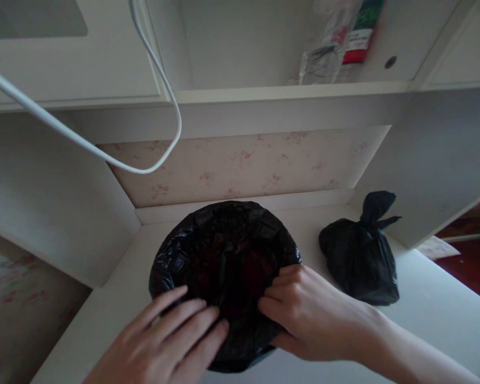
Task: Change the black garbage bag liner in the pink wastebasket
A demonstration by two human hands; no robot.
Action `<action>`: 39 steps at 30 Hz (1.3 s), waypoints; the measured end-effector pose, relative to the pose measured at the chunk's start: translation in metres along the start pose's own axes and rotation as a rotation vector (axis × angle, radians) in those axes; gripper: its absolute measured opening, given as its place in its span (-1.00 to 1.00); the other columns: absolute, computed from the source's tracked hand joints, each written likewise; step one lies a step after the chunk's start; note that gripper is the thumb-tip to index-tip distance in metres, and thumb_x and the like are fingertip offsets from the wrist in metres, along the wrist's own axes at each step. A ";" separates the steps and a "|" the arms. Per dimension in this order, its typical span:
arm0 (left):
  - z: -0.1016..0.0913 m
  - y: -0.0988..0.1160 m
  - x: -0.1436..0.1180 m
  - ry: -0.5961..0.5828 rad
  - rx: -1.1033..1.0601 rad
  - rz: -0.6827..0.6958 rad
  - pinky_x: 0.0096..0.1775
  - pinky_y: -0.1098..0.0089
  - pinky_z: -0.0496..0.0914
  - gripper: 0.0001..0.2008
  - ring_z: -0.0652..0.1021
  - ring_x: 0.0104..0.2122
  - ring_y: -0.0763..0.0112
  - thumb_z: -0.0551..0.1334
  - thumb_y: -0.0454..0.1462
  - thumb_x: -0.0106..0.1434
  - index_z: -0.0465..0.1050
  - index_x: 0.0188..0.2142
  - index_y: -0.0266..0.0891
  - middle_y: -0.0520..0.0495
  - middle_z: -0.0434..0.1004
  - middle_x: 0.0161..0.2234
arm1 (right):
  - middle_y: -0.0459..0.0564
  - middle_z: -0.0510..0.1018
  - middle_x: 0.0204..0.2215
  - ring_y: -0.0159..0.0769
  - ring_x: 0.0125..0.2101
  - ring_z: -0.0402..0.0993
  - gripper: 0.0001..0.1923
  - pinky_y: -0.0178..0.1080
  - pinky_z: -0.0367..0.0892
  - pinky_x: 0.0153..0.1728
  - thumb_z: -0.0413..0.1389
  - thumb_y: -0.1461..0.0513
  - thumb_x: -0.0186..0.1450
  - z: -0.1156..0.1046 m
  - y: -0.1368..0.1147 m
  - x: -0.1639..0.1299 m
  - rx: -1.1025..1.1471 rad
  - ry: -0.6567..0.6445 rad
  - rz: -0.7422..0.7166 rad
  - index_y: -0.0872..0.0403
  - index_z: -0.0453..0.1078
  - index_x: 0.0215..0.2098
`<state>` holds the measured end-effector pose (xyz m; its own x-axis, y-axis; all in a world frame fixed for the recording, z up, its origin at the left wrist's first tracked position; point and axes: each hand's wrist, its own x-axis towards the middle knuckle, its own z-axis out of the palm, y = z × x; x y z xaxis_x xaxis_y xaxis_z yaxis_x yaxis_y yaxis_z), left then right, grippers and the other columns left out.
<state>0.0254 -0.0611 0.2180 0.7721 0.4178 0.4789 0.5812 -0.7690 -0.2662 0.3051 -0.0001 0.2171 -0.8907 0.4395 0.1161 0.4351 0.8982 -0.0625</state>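
Bin liner (224, 250) | both hands on rim | packet (360, 32) writing unreadable

Both hands reach forward, palms down: the left hand (172, 341) lies flat with fingers spread, the right hand (304, 312) curls its fingers inward.

Both hands are bare: the left hand (172, 336) and the right hand (308, 314) carry no gloves, rings or watch. The right forearm shows bare, with no sleeve in view.
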 end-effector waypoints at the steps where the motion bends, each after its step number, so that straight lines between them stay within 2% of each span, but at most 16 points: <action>1: 0.003 0.013 0.004 0.057 0.026 -0.006 0.17 0.29 0.32 -0.65 0.61 -0.11 0.37 0.02 -0.28 0.50 0.57 0.04 -0.15 0.06 0.71 -0.12 | -0.08 0.59 -0.51 -0.28 -0.52 0.47 -0.78 -0.17 0.15 -0.45 0.21 0.09 0.30 -0.001 -0.001 0.002 0.015 -0.014 0.006 0.06 0.42 -0.39; 4: 0.018 0.039 0.016 0.153 0.089 -0.152 -0.02 0.29 0.41 -0.66 0.64 -0.22 0.33 0.09 -0.15 0.50 0.58 -0.01 -0.27 -0.01 0.72 -0.19 | -0.08 0.60 -0.50 -0.25 -0.51 0.50 -0.78 -0.17 0.15 -0.48 0.22 0.07 0.30 -0.006 -0.004 0.005 0.063 -0.069 0.013 0.05 0.45 -0.37; 6: 0.028 0.043 0.021 0.183 0.091 -0.202 -0.21 0.27 0.42 -0.64 0.63 -0.34 0.31 0.11 -0.11 0.48 0.59 -0.11 -0.32 -0.06 0.70 -0.30 | -0.08 0.62 -0.47 -0.23 -0.46 0.52 -0.77 -0.17 0.17 -0.47 0.22 0.06 0.32 -0.011 -0.004 0.004 0.094 -0.081 0.006 0.05 0.47 -0.34; 10: 0.036 0.020 0.020 0.155 -0.021 -0.124 -0.49 0.27 0.25 -0.58 0.45 -0.59 0.38 0.05 -0.18 0.51 0.44 -0.46 -0.23 0.03 0.43 -0.60 | -0.06 0.63 -0.34 -0.20 -0.27 0.54 -0.69 -0.17 0.29 -0.29 0.25 -0.01 0.31 -0.024 0.000 -0.003 0.200 0.040 -0.013 0.03 0.51 -0.16; 13: 0.032 -0.012 0.009 0.091 -0.105 -0.035 -0.57 0.25 0.15 -0.46 0.33 -0.64 0.38 -0.03 -0.05 0.52 0.29 -0.58 -0.18 0.04 0.27 -0.66 | -0.03 0.62 -0.35 -0.21 -0.24 0.52 -0.71 -0.16 0.29 -0.21 0.23 0.01 0.34 -0.028 0.005 -0.011 0.225 0.098 -0.037 0.05 0.52 -0.17; 15: 0.027 -0.031 0.003 0.062 -0.142 0.020 -0.54 0.26 0.20 -0.43 0.37 -0.61 0.37 -0.09 -0.02 0.52 0.35 -0.54 -0.20 0.02 0.33 -0.63 | -0.05 0.60 -0.39 -0.24 -0.29 0.50 -0.74 -0.17 0.27 -0.25 0.18 0.04 0.40 -0.025 0.007 -0.013 0.209 0.090 -0.036 0.06 0.51 -0.22; 17: 0.020 -0.039 -0.001 0.051 -0.136 0.028 -0.35 0.24 0.37 -0.48 0.51 -0.46 0.33 -0.03 0.02 0.49 0.48 -0.38 -0.25 -0.05 0.53 -0.49 | -0.07 0.59 -0.41 -0.26 -0.33 0.48 -0.72 -0.17 0.24 -0.30 0.12 0.04 0.44 -0.019 0.006 -0.012 0.177 0.079 -0.044 0.06 0.49 -0.25; 19: 0.015 -0.034 0.000 0.073 -0.110 0.010 -0.05 0.14 0.41 -0.48 0.61 -0.24 0.23 0.06 0.10 0.43 0.53 -0.13 -0.29 -0.12 0.67 -0.26 | -0.10 0.57 -0.43 -0.28 -0.38 0.47 -0.66 -0.16 0.21 -0.35 0.05 0.00 0.47 -0.011 0.003 -0.008 0.129 0.095 -0.057 0.06 0.46 -0.27; 21: 0.012 -0.017 0.004 0.114 -0.096 -0.019 0.08 0.10 0.36 -0.46 0.62 -0.14 0.20 0.11 0.12 0.40 0.52 -0.01 -0.28 -0.12 0.69 -0.16 | -0.12 0.56 -0.46 -0.29 -0.44 0.45 -0.61 -0.16 0.15 -0.42 0.02 -0.05 0.48 -0.004 -0.002 -0.002 0.085 0.111 -0.056 0.05 0.44 -0.28; 25: 0.025 0.022 0.015 0.203 0.006 -0.128 -0.06 0.25 0.41 -0.65 0.64 -0.22 0.30 0.21 -0.06 0.42 0.55 -0.06 -0.29 -0.05 0.72 -0.22 | -0.12 0.57 -0.46 -0.29 -0.46 0.46 -0.64 -0.16 0.09 -0.48 0.07 -0.03 0.46 0.000 -0.012 0.007 0.038 0.075 -0.029 0.05 0.42 -0.30; 28: 0.040 0.030 0.017 0.265 0.060 -0.172 -0.18 0.24 0.41 -0.69 0.62 -0.36 0.31 0.20 -0.11 0.44 0.56 -0.18 -0.32 -0.06 0.69 -0.35 | -0.10 0.58 -0.43 -0.30 -0.42 0.48 -0.73 -0.19 0.14 -0.45 0.10 0.05 0.46 -0.007 -0.012 0.007 0.099 0.042 -0.034 0.06 0.43 -0.28; 30: 0.046 0.020 0.014 0.284 0.046 -0.127 -0.25 0.23 0.40 -0.69 0.57 -0.46 0.33 0.18 -0.11 0.45 0.53 -0.28 -0.30 -0.03 0.62 -0.46 | -0.07 0.60 -0.36 -0.28 -0.33 0.51 -0.72 -0.20 0.23 -0.37 0.14 0.01 0.43 -0.014 -0.007 0.003 0.181 0.078 -0.044 0.06 0.46 -0.18; 32: 0.046 0.002 0.007 0.275 0.011 -0.069 -0.32 0.25 0.39 -0.63 0.50 -0.53 0.35 0.16 -0.05 0.44 0.48 -0.35 -0.28 -0.01 0.54 -0.54 | -0.03 0.61 -0.29 -0.23 -0.25 0.51 -0.64 -0.19 0.27 -0.27 0.18 -0.05 0.38 -0.017 0.001 -0.003 0.215 0.141 -0.040 0.06 0.48 -0.09; 34: 0.044 -0.020 -0.001 0.255 -0.057 -0.040 -0.37 0.27 0.38 -0.55 0.47 -0.55 0.36 0.06 0.02 0.46 0.43 -0.39 -0.24 -0.01 0.48 -0.58 | -0.02 0.61 -0.31 -0.21 -0.26 0.50 -0.64 -0.17 0.27 -0.23 0.18 -0.04 0.38 -0.015 0.010 -0.009 0.184 0.168 -0.032 0.07 0.49 -0.10; 37: 0.036 -0.042 -0.010 0.197 -0.175 -0.046 -0.31 0.24 0.43 -0.45 0.53 -0.46 0.31 -0.15 0.04 0.51 0.41 -0.35 -0.22 -0.07 0.54 -0.49 | -0.07 0.58 -0.40 -0.25 -0.35 0.48 -0.81 -0.17 0.22 -0.29 0.15 0.10 0.42 -0.004 0.017 -0.012 0.077 0.134 -0.022 0.06 0.47 -0.23; 39: 0.031 -0.040 -0.011 0.204 -0.203 -0.078 -0.19 0.17 0.46 -0.44 0.58 -0.33 0.25 -0.18 0.02 0.52 0.45 -0.24 -0.24 -0.14 0.61 -0.36 | -0.10 0.57 -0.45 -0.27 -0.41 0.47 -0.84 -0.17 0.17 -0.36 0.17 0.16 0.40 0.002 0.017 -0.010 0.012 0.086 -0.026 0.06 0.42 -0.32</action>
<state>0.0017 -0.0200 0.1969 0.6476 0.3893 0.6551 0.5573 -0.8282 -0.0588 0.3209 0.0109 0.2129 -0.8869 0.4151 0.2026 0.4096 0.9095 -0.0703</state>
